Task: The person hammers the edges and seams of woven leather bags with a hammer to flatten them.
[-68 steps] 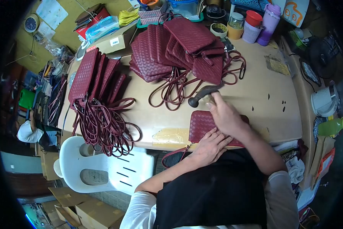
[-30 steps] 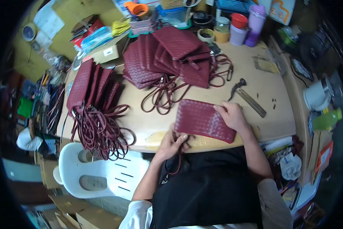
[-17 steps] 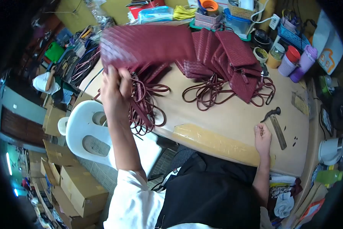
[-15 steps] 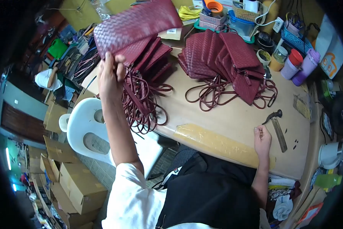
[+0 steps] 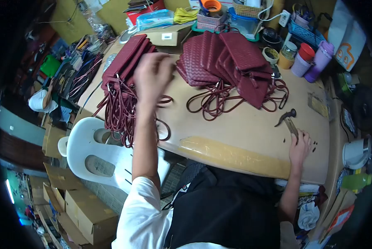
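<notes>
My left hand (image 5: 152,79), its fingers smeared by motion, hovers beside the left pile of dark red woven pouches (image 5: 126,56); no pouch shows in it. Thin red straps (image 5: 120,110) from that pile hang over the table's front edge. Further right, a second group of woven pouches (image 5: 208,56) lies fanned out, its straps looped in front. My right hand (image 5: 300,147) has its fingers round the wooden handle of a hammer (image 5: 291,124), whose dark head rests on the table. Small dark bits lie around that hand.
A white plastic chair (image 5: 94,145) stands at the table's left front, with cardboard boxes (image 5: 90,207) beyond it. Baskets, jars and a purple bottle (image 5: 319,62) line the back right. Another person (image 5: 43,99) is at the far left.
The pouch that my left hand held up now lies on the left pile, and that hand has moved right. My right hand has gone from beside the hammer onto its handle. The view has shifted.
</notes>
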`<action>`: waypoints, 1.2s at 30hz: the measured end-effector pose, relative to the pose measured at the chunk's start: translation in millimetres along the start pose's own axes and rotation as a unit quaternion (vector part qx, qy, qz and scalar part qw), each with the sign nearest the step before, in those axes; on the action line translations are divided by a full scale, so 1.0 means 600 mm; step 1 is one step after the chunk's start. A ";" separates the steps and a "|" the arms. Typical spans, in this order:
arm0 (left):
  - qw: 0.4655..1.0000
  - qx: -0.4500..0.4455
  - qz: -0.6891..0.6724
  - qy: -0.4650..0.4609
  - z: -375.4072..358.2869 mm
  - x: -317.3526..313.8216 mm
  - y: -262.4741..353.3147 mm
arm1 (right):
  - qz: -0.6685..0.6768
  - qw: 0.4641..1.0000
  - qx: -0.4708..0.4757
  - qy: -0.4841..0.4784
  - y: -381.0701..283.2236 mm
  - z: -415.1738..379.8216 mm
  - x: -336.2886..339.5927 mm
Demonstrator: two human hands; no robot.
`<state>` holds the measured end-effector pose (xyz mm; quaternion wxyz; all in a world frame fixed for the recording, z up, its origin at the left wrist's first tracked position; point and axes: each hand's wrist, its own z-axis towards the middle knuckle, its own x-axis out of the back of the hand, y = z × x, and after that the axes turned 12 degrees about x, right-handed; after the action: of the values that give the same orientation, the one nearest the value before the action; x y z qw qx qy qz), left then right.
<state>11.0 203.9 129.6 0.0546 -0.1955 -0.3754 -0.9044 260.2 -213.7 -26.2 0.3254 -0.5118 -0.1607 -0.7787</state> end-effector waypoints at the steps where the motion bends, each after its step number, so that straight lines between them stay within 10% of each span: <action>1: 0.994 0.004 -0.051 -0.100 -0.015 -0.065 -0.005 | 0.003 1.000 0.000 0.006 -0.003 0.002 -0.002; 4: 0.975 -0.116 -0.025 -0.185 -0.052 -0.222 0.033 | 0.017 0.999 0.002 0.028 -0.003 0.003 -0.003; 13: 0.954 0.182 0.115 -0.209 0.006 -0.356 0.059 | 0.061 0.997 -0.006 0.040 -0.009 0.003 0.009; 15: 0.963 0.210 -0.031 -0.163 0.005 -0.370 0.028 | 0.072 0.996 -0.012 0.044 -0.008 0.004 0.011; 17: 0.859 0.314 -0.367 -0.171 0.020 -0.392 -0.011 | 0.097 0.994 -0.009 0.052 -0.004 0.003 0.005; 19: 0.834 0.256 -0.464 -0.152 0.016 -0.303 0.050 | 0.108 0.991 -0.014 0.078 0.000 0.001 0.000; 22: 0.983 -0.039 -0.158 -0.084 -0.022 -0.151 0.143 | 0.090 0.982 -0.005 0.165 0.005 0.000 0.004; 27: 0.912 -0.322 0.093 -0.235 -0.233 -0.057 0.132 | 0.291 0.921 -0.064 0.249 -0.026 -0.028 0.013; 29: 0.860 -0.259 0.157 -0.411 -0.324 -0.047 0.106 | 0.390 0.904 -0.074 0.158 -0.044 -0.051 0.001; 36: 0.902 0.019 0.049 -0.429 -0.339 0.002 0.090 | 0.408 0.910 -0.071 0.037 -0.135 -0.027 0.026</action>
<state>-40.3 23.0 34.9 -0.0640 -0.5815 -0.3693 -0.7221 190.3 -168.6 -12.4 0.5829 -0.5256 0.1301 -0.6058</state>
